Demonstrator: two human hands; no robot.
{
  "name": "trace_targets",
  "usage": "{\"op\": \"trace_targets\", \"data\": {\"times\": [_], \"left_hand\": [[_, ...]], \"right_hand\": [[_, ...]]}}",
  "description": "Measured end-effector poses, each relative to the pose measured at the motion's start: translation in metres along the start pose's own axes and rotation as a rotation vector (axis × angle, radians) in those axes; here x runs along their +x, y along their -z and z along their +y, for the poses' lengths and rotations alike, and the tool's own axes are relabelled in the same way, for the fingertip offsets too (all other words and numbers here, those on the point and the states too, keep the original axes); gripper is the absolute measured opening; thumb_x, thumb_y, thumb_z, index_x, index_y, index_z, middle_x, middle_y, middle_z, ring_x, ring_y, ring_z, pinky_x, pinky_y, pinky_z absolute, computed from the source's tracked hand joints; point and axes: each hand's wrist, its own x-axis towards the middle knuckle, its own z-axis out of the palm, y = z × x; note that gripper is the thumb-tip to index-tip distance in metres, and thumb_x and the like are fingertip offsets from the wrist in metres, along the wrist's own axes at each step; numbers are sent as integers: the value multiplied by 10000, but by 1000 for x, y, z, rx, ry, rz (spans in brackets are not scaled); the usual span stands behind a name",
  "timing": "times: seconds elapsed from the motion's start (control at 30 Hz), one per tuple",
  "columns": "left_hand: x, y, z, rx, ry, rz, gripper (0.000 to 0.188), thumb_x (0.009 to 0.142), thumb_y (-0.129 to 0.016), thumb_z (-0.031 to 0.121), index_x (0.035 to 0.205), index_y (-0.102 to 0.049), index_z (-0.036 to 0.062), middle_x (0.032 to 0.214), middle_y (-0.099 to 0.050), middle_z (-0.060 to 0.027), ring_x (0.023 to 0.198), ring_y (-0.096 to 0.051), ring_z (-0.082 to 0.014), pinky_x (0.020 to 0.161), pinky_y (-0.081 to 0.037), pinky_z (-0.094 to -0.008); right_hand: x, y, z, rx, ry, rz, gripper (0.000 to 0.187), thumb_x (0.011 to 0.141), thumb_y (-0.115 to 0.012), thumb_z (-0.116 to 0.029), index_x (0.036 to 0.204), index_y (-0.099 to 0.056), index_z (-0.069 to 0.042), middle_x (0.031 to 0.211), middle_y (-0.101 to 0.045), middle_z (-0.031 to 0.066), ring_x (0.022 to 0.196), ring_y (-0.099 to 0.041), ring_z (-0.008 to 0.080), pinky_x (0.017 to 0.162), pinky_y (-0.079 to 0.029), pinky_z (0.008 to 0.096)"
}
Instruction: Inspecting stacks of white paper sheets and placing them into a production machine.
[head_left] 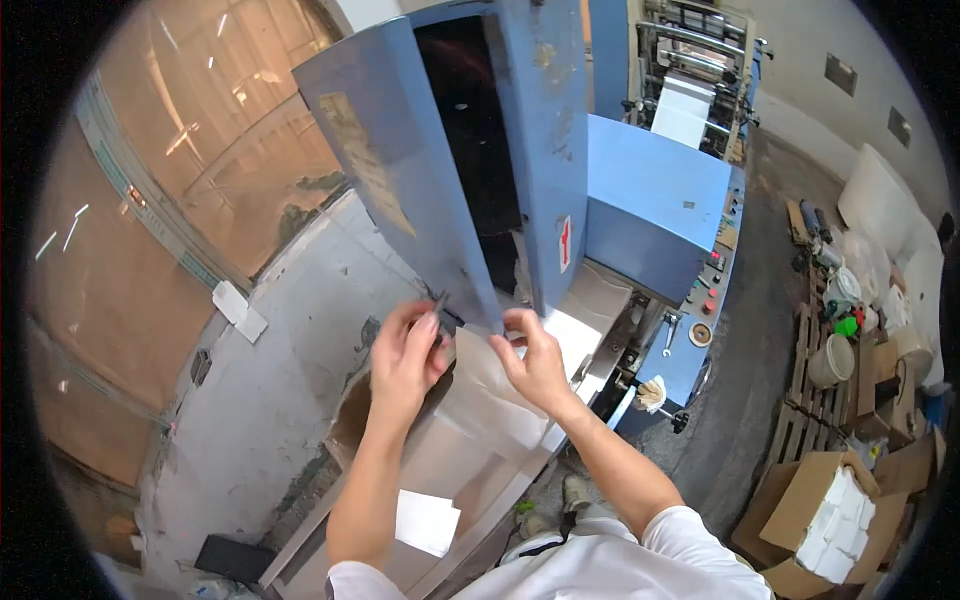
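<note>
My left hand (403, 352) is closed around a small dark metal tool (441, 308) whose tip sticks up past the fingers; its kind is unclear. Just to the right, my right hand (535, 362) pinches the upper edge of a translucent plastic sheet (490, 405). The sheet hangs over a long, pale board-like surface (430, 450) in front of me. Both hands are close to the lower end of a tall blue machine panel (400, 150). A white paper piece (426, 522) lies on the surface, beside my left forearm.
A blue machine (650, 210) with buttons and rollers extends to the far right. On its side ledge lie a wrench (668, 336) and a tape roll (701, 334). An open cardboard box (775, 515) of white packets stands at lower right, below a wooden pallet (797, 420).
</note>
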Motion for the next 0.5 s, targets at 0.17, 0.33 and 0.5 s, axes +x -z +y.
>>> {"op": "trace_targets", "data": {"times": [0.17,0.33,0.5], "left_hand": [[-83,107,-92,169,163,215,296,969,-605,206,1164,-576,-15,850,-598,-25,659,-542,-65,545,-412,-193],[-219,189,-215,248,246,489,272,915,-649,110,1137,-569,-24,932,-603,-57,767,-593,-132,663,-476,-252],[-305,214,-238,681,345,631,276,861,-675,88,1104,-607,-23,917,-605,-82,744,-586,-135,647,-480,-286]], "right_hand": [[-24,-45,-26,52,14,-249,308,880,-710,-112,1121,-565,13,997,-671,179,889,-700,289,736,-569,346],[-46,-119,-47,165,85,-406,384,882,-701,-132,1212,-547,-10,1095,-640,179,935,-668,307,764,-558,354],[-56,-202,-67,219,102,-494,447,885,-687,-156,1253,-489,2,1115,-614,232,947,-629,373,796,-519,410]]}}
